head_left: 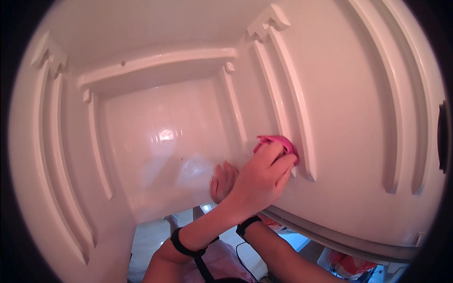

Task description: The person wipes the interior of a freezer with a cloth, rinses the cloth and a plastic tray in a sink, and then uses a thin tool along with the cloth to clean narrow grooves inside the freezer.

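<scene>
My left hand [265,173] reaches up and to the right, closed on a bunched pink cloth [277,141]. The cloth presses on the right side wall of a white refrigerator interior [159,123], against the lower part of a pair of molded shelf rails [290,85]. My right hand [223,182] lies behind my left wrist, near the front edge of the cavity floor. Its fingers are apart, and I see nothing in them; its lower part is hidden by my left arm. My forearms cross, and each wears a black band.
More molded rails run along the left wall [53,141] and far right [396,106]. A raised ledge [159,63] crosses the back. Below the front edge, a grey door seal [336,237], red and white plastic bags [350,265] and a dark cable [240,260] show.
</scene>
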{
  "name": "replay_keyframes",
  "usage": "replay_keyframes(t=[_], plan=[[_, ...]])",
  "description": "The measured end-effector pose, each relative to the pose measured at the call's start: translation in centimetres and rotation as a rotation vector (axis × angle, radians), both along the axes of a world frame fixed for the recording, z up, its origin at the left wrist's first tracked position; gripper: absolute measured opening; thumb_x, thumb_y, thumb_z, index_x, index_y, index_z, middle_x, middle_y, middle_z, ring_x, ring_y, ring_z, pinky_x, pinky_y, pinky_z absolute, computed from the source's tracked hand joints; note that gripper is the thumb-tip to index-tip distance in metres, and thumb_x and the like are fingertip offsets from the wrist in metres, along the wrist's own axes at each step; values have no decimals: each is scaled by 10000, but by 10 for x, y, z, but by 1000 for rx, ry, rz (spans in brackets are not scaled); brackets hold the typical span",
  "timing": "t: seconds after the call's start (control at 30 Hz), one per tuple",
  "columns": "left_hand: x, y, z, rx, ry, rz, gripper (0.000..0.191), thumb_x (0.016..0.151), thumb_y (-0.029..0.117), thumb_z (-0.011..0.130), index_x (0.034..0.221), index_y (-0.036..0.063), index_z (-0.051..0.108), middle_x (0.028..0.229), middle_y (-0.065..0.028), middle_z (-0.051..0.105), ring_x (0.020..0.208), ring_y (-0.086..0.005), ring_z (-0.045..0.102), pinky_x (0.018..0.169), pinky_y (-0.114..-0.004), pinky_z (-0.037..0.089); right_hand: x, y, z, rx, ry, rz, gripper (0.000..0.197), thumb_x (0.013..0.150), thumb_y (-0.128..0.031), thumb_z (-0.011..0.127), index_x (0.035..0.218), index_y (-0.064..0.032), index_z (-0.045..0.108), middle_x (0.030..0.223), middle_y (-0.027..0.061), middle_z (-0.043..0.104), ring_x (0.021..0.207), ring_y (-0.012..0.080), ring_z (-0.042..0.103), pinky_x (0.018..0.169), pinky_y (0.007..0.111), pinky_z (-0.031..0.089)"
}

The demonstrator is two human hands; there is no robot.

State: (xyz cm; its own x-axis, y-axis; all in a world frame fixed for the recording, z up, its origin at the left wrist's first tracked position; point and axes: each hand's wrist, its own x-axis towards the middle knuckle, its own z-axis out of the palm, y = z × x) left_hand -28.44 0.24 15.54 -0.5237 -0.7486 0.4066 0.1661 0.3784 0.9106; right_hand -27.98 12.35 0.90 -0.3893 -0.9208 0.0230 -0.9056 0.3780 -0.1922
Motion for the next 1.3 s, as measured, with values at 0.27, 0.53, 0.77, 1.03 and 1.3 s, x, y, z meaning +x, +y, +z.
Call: replay_keyframes(t=[0.27,0.53,0.77,1.03,1.3], plan=[[-52,-106,-7,-38,374,220,215,869,45,710,1074,-9,674,1083,-159,618,1000,-283,643,861,-377,524,-9,17,-61,-214,-154,-82,513,865,-240,651,1316,-19,546,1352,231,507,1239,440,482,1045,538,401],[-76,-114,-5,-333,-128,316,94,849,45,635,903,-30,620,1039,-161,571,992,-350,595,835,-483,506,-16,16,-55,-241,-180,-96,457,895,-172,593,1331,-38,561,1385,265,475,1243,476,470,1070,572,387],[-73,-91,-4,225,187,214,168,819,82,758,969,45,693,939,-87,623,867,-220,636,765,-323,518,-20,25,-68,-228,-175,-145,424,899,-211,586,1280,-24,590,1360,265,484,1254,475,466,1076,580,379],[-115,-169,9,955,445,171,272,815,34,749,1047,-10,615,930,-75,644,835,-169,644,709,-308,546,-18,28,-73,-104,-462,-319,840,721,-154,791,1441,26,398,1415,213,486,1302,413,461,1127,471,354],[-108,-173,6,1192,635,102,290,859,32,736,1127,-17,633,1020,-98,669,904,-178,654,751,-312,555,-15,21,-68,-180,-247,-197,711,772,-129,767,1399,7,461,1387,212,524,1254,433,504,1083,509,394]])
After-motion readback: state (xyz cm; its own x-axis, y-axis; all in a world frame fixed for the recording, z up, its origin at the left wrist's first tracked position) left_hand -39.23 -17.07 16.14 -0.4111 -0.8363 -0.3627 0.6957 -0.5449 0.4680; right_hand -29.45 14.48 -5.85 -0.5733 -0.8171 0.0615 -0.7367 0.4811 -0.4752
